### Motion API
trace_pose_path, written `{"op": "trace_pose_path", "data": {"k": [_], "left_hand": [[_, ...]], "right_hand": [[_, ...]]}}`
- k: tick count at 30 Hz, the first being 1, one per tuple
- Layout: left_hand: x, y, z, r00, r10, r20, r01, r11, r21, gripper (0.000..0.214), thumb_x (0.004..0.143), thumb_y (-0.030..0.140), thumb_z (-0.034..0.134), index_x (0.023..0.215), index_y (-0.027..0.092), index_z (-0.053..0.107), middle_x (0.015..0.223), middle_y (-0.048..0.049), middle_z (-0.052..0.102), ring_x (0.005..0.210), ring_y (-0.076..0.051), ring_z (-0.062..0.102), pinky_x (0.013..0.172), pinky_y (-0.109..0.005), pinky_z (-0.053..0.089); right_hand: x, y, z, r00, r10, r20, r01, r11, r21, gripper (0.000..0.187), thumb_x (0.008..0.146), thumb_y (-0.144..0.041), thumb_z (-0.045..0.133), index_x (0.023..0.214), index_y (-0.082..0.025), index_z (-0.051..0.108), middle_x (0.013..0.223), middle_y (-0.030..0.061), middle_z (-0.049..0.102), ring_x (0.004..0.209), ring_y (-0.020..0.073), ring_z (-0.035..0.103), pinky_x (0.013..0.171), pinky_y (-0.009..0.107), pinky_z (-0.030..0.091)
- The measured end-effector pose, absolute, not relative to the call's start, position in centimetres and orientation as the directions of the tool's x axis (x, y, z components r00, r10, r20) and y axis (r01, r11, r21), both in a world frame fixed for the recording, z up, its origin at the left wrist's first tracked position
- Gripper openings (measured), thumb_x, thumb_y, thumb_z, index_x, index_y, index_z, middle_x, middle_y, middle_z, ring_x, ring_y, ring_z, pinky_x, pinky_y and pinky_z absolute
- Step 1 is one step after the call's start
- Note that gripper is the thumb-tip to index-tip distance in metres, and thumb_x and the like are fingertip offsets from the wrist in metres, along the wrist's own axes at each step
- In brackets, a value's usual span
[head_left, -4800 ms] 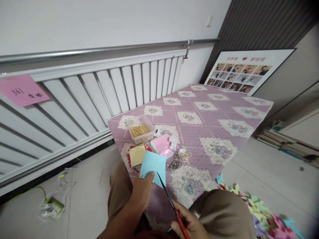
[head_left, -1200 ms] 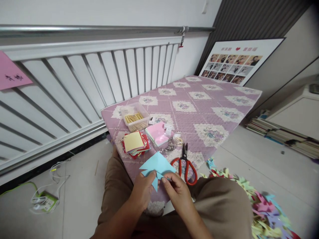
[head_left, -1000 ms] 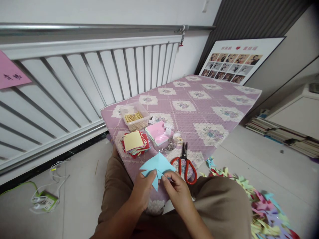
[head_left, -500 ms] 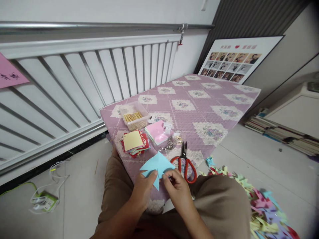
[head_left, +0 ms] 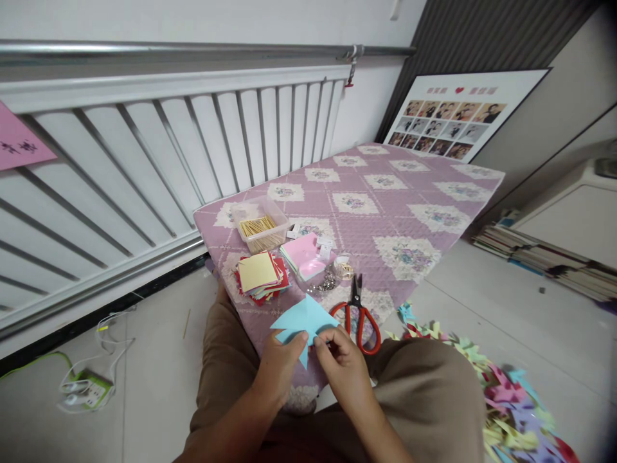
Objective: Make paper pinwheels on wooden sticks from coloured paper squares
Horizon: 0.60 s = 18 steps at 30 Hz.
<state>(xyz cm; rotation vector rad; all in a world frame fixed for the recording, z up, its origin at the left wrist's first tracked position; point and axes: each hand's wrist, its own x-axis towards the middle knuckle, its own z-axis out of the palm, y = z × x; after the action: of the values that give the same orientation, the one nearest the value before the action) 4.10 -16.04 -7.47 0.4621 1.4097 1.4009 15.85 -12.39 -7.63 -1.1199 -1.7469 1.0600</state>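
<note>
At the near edge of the quilted pad [head_left: 385, 212], which rests across my knees, both hands are closed on the blue paper [head_left: 303, 318]. My left hand [head_left: 279, 370] pins its near side with the thumb on top. My right hand [head_left: 342, 363] pinches a flap just beside that thumb, fingers curled in tight. The sheet lies partly on the pad, and its lowest point hangs down between my hands.

The cutting looks done to me. Slits split the near side into separate points, and the scissors [head_left: 359, 315] lie shut on the pad just right of the paper, out of my grip. The folding seems barely begun, since most of the sheet is flat and nothing fastens it.

Along the near left of the pad sits a stack of coloured squares [head_left: 260, 275]. Beside it are pink sheets [head_left: 303, 254], with a clear box of sticks [head_left: 260, 230] behind them towards the left corner. A small round tub [head_left: 343, 267] and some metal bits [head_left: 328, 283] lie between the pink sheets and the scissors. The scissor handles are near my right hand, the only thing crowding it. On the floor to my right lies a heap of folded paper pieces [head_left: 501, 399], and a radiator [head_left: 193, 148] runs along the wall on the left.
</note>
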Motion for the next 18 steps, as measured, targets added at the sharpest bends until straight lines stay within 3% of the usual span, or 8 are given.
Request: {"op": "trace_pose_path", "data": {"k": [12,18], "left_hand": [[4.3,-15.9,-7.3,-0.446,0.797,-0.408,-0.405,0.227,0.886,0.023,0.066,0.035,0.07,0.073,0.016,0.058,0.061,0.0041,0.053,0.056,-0.011,0.045,0.056,-0.024,0.038],[2.7,-15.7,-5.5,-0.427,0.816,-0.389,-0.298,0.279,0.913,0.018,0.066,0.033,0.065,0.064,0.019,0.054,0.054,0.0058,0.047,0.051,-0.011,0.04,0.053,-0.024,0.034]], "right_hand": [[15.6,-12.7,-7.6,-0.28,0.939,0.2,0.261,0.275,-0.925,0.02,0.085,-0.027,0.056,0.067,-0.021,0.056,0.068,-0.0009,0.052,0.062,0.0158,0.052,0.058,0.025,0.043],[16.9,-12.9,-7.5,-0.315,0.934,0.167,0.2,0.237,-0.951,0.013,0.086,-0.032,0.059,0.091,-0.021,0.063,0.09,0.0051,0.061,0.082,0.0193,0.06,0.07,0.027,0.049]]}}
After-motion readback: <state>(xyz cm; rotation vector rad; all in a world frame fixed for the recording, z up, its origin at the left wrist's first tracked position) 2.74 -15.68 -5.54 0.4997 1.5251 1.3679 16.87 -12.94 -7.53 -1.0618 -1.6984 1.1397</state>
